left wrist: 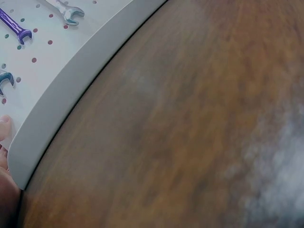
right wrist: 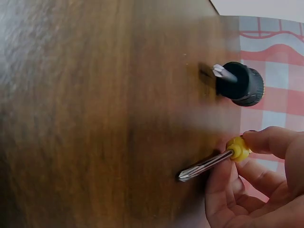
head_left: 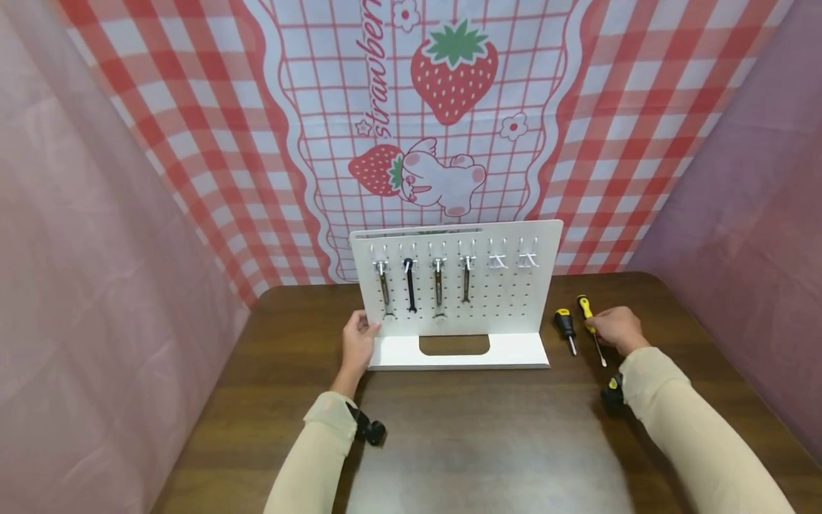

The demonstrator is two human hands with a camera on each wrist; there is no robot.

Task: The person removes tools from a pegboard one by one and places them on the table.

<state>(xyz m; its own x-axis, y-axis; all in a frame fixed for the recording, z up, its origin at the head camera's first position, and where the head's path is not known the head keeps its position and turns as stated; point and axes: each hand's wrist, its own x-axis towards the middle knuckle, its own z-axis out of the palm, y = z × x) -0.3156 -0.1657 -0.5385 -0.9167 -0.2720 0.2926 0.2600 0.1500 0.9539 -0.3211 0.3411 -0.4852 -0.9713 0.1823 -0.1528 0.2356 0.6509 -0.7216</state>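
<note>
A white pegboard stand (head_left: 507,307) faces me on the table, several wrenches (head_left: 411,285) hanging in a row from its hooks. My left hand (head_left: 359,343) grips the board's left edge, thumb in front; the fingers behind are partly hidden. Wrench ends (left wrist: 71,16) show near that edge in the left wrist view. To the right of the stand, my right hand (head_left: 619,328) pinches a slim yellow-and-black screwdriver (right wrist: 240,148) by its handle. Its metal shaft points toward me, low over or on the table. A stubby black-and-yellow screwdriver (head_left: 565,325) lies between that hand and the stand.
Two hooks (head_left: 528,261) at the board's right end hold nothing. The brown wooden table (head_left: 475,435) extends in front of the stand. A red-and-white checked cloth (head_left: 616,143) hangs behind, with pink curtains (head_left: 115,285) at both sides.
</note>
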